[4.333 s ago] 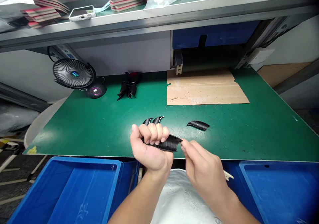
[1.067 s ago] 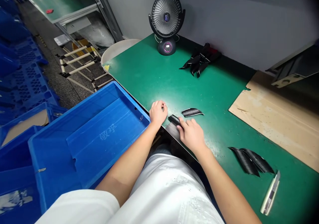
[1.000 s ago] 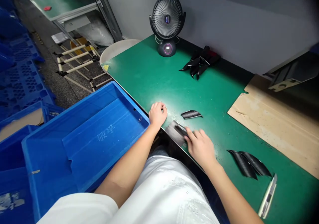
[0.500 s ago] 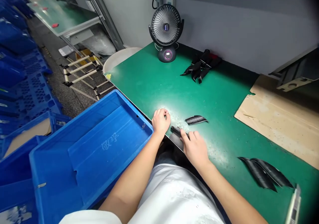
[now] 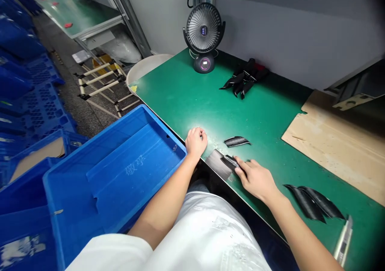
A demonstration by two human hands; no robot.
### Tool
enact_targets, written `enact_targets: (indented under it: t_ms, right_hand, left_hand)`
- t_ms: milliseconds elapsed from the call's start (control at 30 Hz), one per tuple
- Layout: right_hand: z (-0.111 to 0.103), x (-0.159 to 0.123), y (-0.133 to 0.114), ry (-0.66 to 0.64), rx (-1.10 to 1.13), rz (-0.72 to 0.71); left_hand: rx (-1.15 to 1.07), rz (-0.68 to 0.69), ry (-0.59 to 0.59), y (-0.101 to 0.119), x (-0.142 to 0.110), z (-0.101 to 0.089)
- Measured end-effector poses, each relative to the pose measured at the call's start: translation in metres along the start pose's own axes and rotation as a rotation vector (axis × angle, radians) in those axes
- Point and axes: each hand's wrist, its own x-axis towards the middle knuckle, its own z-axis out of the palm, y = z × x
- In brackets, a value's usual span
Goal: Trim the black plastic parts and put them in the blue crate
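Note:
My left hand (image 5: 196, 141) rests as a loose fist on the near edge of the green table (image 5: 186, 98), and what it holds, if anything, is hidden. My right hand (image 5: 255, 178) presses a small black curved strip (image 5: 231, 161) down on a grey sanding sheet (image 5: 216, 163) at the table edge. Another black curved strip (image 5: 236, 141) lies just beyond, apart from both hands. Two more black strips (image 5: 314, 202) lie to the right of my forearm.
A blue crate (image 5: 114, 170) sits left of my lap, with more blue crates (image 5: 27, 102) on the floor. A desk fan (image 5: 203, 32), a pile of black strips (image 5: 243, 79), a cardboard sheet (image 5: 333, 142) and a utility knife (image 5: 343, 239) are on the table.
My right hand slid the strip to the right along the sanding sheet, after moving left half a second ago. My left fist stayed put. Earlier, both hands held a strip in the air.

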Motion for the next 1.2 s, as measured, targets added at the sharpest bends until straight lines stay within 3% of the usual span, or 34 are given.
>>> enact_targets:
  t_ms: [800, 1033, 1200]
  right_hand:
    - [0.009, -0.006, -0.007, 0.037, -0.024, 0.002]
    - [0.005, -0.006, -0.019, 0.086, -0.061, -0.012]
    - [0.005, -0.007, -0.027, 0.089, -0.065, 0.054]
  left_hand:
    - [0.008, 0.006, 0.021, -0.002, 0.0, 0.004]
    - [0.017, 0.02, 0.033, -0.003, 0.0, 0.006]
    - [0.025, 0.029, 0.036, -0.004, 0.0, 0.006]
